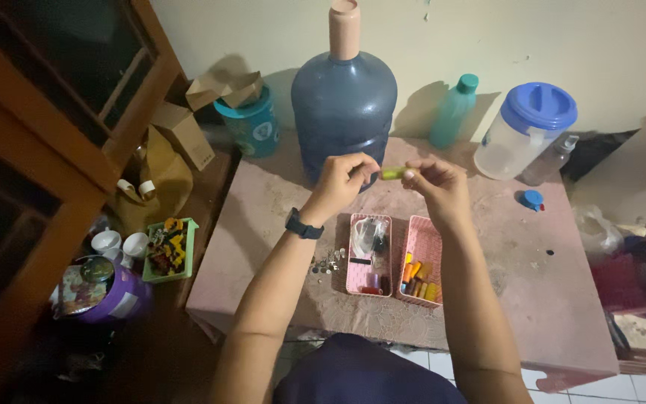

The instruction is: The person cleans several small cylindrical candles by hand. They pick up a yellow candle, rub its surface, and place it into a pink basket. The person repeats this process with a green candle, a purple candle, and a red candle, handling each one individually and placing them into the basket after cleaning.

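Both my hands are raised above a low pink table (547, 292). My right hand (439, 187) pinches a small yellow-green tube (392, 173) by one end. My left hand (342, 182), with a dark watch on its wrist, has its fingertips closed at the tube's other end. Below the hands stand two pink baskets side by side: the left basket (368, 254) holds small dark items and a clear bag, the right basket (422, 262) holds several orange and yellow tubes. A little heap of small metal pieces (328, 262) lies left of the baskets.
A big blue water jug (344, 112) stands at the table's back, with a teal bottle (454, 111), a clear pitcher with a blue lid (525, 131) and a blue cap (533, 199) to its right. Left: wooden cabinet (39, 150), cardboard boxes, teal bucket (252, 123), green tray (168, 249), cups, purple container (99, 292).
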